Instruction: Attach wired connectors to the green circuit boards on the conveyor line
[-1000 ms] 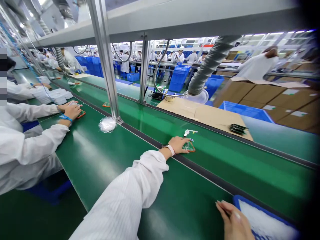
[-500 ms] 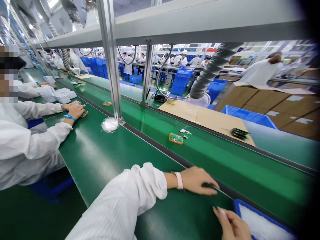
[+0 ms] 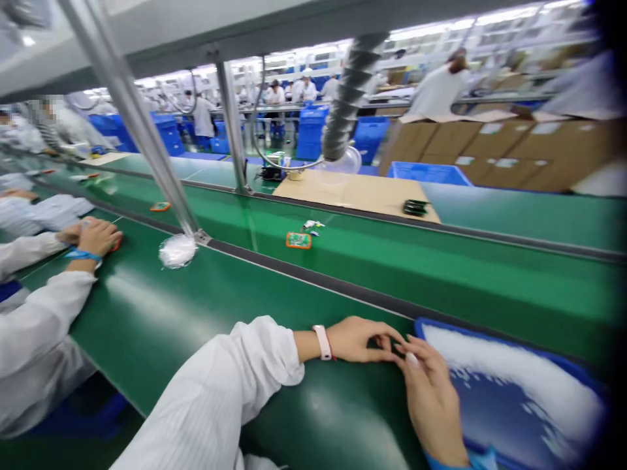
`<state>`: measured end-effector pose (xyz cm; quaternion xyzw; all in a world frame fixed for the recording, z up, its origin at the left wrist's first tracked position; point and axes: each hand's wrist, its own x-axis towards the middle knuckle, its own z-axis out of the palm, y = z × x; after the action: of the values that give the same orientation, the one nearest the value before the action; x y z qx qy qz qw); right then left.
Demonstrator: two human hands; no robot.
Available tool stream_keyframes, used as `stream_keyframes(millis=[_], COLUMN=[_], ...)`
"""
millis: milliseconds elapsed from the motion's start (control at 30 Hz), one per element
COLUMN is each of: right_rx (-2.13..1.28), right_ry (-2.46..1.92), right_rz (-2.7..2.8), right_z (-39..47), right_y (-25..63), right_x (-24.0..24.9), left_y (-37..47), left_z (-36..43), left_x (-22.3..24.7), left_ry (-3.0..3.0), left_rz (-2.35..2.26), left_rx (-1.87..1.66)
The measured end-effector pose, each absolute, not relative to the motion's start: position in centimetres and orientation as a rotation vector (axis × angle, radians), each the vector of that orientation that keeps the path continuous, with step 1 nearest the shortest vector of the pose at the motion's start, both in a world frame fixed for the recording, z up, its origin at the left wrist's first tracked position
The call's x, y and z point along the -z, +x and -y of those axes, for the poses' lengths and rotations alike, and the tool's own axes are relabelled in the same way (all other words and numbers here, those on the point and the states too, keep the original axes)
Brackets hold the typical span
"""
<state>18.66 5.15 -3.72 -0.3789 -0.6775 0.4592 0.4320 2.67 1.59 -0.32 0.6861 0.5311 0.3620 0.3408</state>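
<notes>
My left hand [image 3: 360,338], with a pale band on its wrist, reaches across the green bench. Its thumb and fingers curve together and meet the fingertips of my right hand [image 3: 434,395]. The right hand is closed in a pinch at the same spot; anything between the fingertips is too small or hidden to make out. Right beside my right hand is a blue tray [image 3: 490,450] with many small white pieces [image 3: 494,352] heaped along its far side. An orange-edged green circuit board [image 3: 298,240] lies on the belt, away from both hands, by a small white part [image 3: 311,224].
A metal post [image 3: 132,124] rises from the bench by a clear plastic bundle [image 3: 177,251]. At left, a co-worker's hands [image 3: 95,236] rest over an orange-edged item. Across the belt [image 3: 235,228] are cardboard sheets [image 3: 353,194], dark parts [image 3: 415,207] and a hanging duct [image 3: 350,98].
The view has swung right, showing more of the blue tray. My right hand has come up to my left hand, and their fingertips now meet.
</notes>
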Motion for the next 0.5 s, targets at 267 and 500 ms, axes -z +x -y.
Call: stream_keyframes(millis=[267, 500], right_rx=[-1.152, -1.236], right_ry=[-0.832, -0.778], right_rz=[1.68, 1.652], right_z=[-4.2, -3.5], right_y=[17.7, 17.5], right_x=[1.7, 0.7], left_y=[2.8, 2.4], left_z=[-1.3, -1.2], left_x=[0.0, 0.1], left_ry=[1.932, 2.054], left_rz=[-1.447, -1.443], left_rx=[-1.01, -0.89])
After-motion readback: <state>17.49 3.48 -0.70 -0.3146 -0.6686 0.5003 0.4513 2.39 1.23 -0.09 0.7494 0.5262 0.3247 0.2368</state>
